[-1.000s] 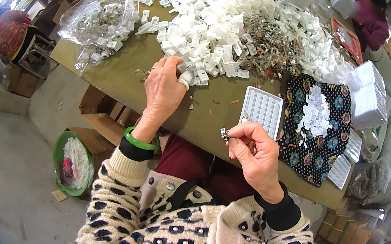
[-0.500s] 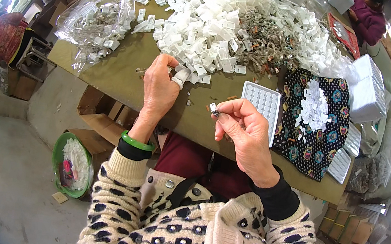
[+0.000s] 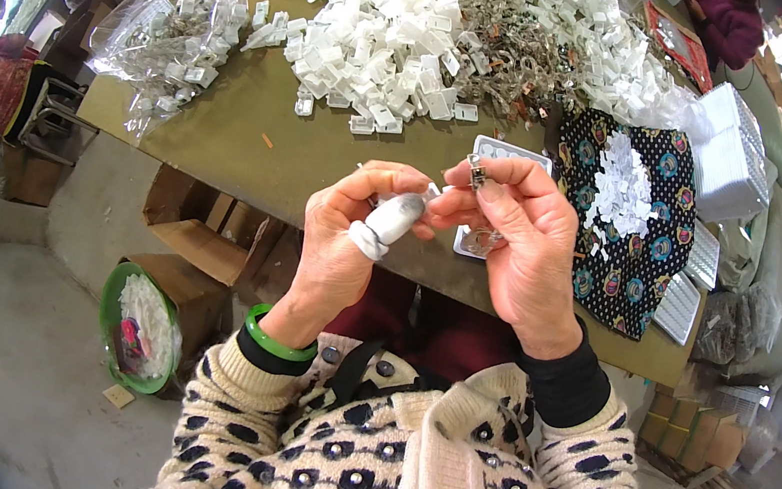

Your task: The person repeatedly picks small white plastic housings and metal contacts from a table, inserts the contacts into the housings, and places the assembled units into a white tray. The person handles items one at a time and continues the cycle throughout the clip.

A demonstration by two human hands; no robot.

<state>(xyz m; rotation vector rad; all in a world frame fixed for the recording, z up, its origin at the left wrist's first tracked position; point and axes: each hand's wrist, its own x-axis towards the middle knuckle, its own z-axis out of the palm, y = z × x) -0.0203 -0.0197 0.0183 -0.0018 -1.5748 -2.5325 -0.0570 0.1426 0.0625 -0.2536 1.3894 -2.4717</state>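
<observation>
My left hand (image 3: 337, 236), a greyish-white cover (image 3: 393, 220) on one digit and a green bangle (image 3: 281, 334) at the wrist, is closed on a small white plastic piece (image 3: 431, 193), mostly hidden by the fingers. Close beside it, my right hand (image 3: 536, 256) pinches a small dark metal part (image 3: 477, 171) between thumb and forefinger. More small clear-and-metal bits (image 3: 482, 242) show under its curled fingers. Beyond both hands spreads a large heap of white plastic pieces (image 3: 381, 41), with a pile of metal parts (image 3: 519, 61) against its right side.
A white dimpled tray (image 3: 516, 154) lies behind my right hand. White chips (image 3: 625, 188) rest on a patterned cloth (image 3: 583, 142); stacked trays (image 3: 730, 159) stand beyond. A clear bag (image 3: 165, 34) sits at left. A green basin (image 3: 114, 304) is on the floor. Another person's sleeve (image 3: 728, 30) shows far right.
My left hand has left the heap's near edge and come right, closed on a white piece, meeting my right hand. My right hand has risen slightly, still pinching the metal part.
</observation>
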